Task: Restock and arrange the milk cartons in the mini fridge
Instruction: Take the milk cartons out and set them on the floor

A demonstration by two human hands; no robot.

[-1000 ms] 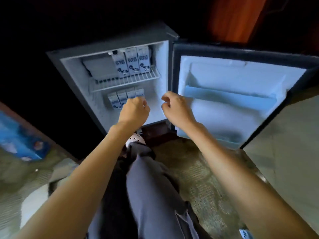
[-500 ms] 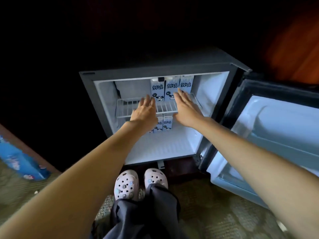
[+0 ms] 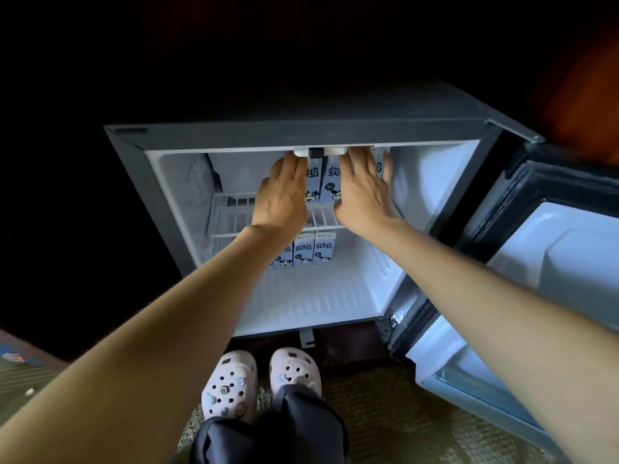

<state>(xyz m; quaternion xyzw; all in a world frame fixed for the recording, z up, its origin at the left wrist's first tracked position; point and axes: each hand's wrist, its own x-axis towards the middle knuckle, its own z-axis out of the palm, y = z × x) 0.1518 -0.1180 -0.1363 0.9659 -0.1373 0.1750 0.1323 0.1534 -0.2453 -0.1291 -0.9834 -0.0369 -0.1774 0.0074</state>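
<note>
The mini fridge (image 3: 160, 209) stands open in front of me. Blue-and-white milk cartons (image 3: 329, 182) with a cow print stand in a row on the white wire shelf (image 3: 231, 216). My left hand (image 3: 281, 195) lies flat against the leftmost cartons, fingers spread. On the rightmost cartons rests my right hand (image 3: 365, 189), also flat, fingers apart. Neither hand grips a carton. A second row of cartons (image 3: 313, 251) stands on the fridge floor under the shelf, partly hidden by my left forearm.
The fridge door (image 3: 542, 262) hangs open to the right with white door racks. The left part of the wire shelf is bare. My feet in light clogs (image 3: 261, 380) stand on patterned carpet just below the fridge. A blue item (image 3: 13, 356) lies at the far left.
Both hands rose from the lower row to the upper shelf and now press flat on the upper cartons. The view moved closer and squarer to the fridge.
</note>
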